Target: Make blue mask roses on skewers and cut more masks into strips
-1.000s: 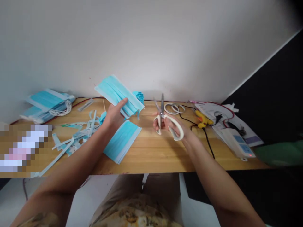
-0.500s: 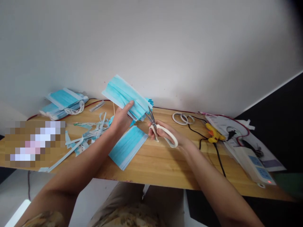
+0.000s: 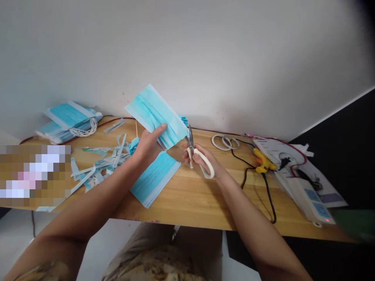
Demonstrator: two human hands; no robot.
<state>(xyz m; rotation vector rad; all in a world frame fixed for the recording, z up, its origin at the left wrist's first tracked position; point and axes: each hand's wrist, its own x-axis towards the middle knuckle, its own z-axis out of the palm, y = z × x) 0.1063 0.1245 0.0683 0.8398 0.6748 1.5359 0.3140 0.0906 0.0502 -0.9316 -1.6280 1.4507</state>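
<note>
My left hand (image 3: 152, 142) pinches a blue face mask (image 3: 155, 113) by its lower edge, thumb on top, and holds it tilted above the table. In my right hand (image 3: 199, 156) is a pair of scissors (image 3: 202, 162) with white handles. Their blades are parted and point up at the mask's right-hand corner; whether they touch it I cannot tell. Below the mask, flat blue mask pieces (image 3: 155, 177) lie stacked on the wood. Behind it, a crinkled blue piece (image 3: 184, 120) is partly hidden.
Cut strips (image 3: 99, 164) lie scattered on the table (image 3: 202, 207) at left, before a pile of masks (image 3: 70, 117). Rolls of tape (image 3: 222, 143), a yellow glue gun (image 3: 263, 160), cables and a power strip (image 3: 313, 201) are at right. A wall rises behind.
The mask has turned a little, its upper corner rising. The scissors have tilted more upright, with the blades still beside the mask's corner. The whole view has shifted slightly.
</note>
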